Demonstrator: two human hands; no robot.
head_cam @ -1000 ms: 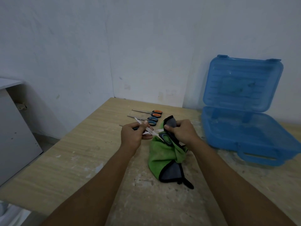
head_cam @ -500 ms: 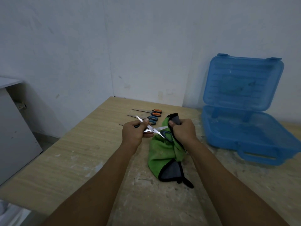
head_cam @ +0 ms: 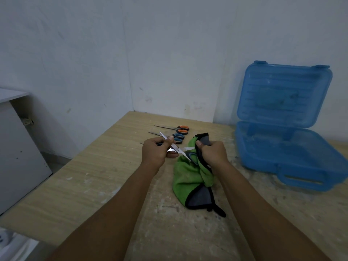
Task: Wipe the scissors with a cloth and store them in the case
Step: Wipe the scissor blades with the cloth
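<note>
Wiping stage, first pair by the look of it. Left hand [head_cam: 156, 152] is closed around the blades of an open pair of scissors [head_cam: 176, 147]; right hand [head_cam: 211, 152] is closed on the green cloth [head_cam: 185, 176] and seems to grip the blue-black handle [head_cam: 192, 156] through it. Cloth's lower end trails on the counter [head_cam: 94, 176].

Blue case [head_cam: 293, 153] sits open well to the right, lid upright against the wall, tray looks empty: nothing stored yet. Orange-handled scissors [head_cam: 181, 129] and blue-handled scissors [head_cam: 178, 138] lie just beyond the hands, unwiped as far as I can judge; possibly another under the left hand, can't tell.

Room: bare counter between cloth and case, clear path right. Counter's left edge is near the left arm; wall close behind.
</note>
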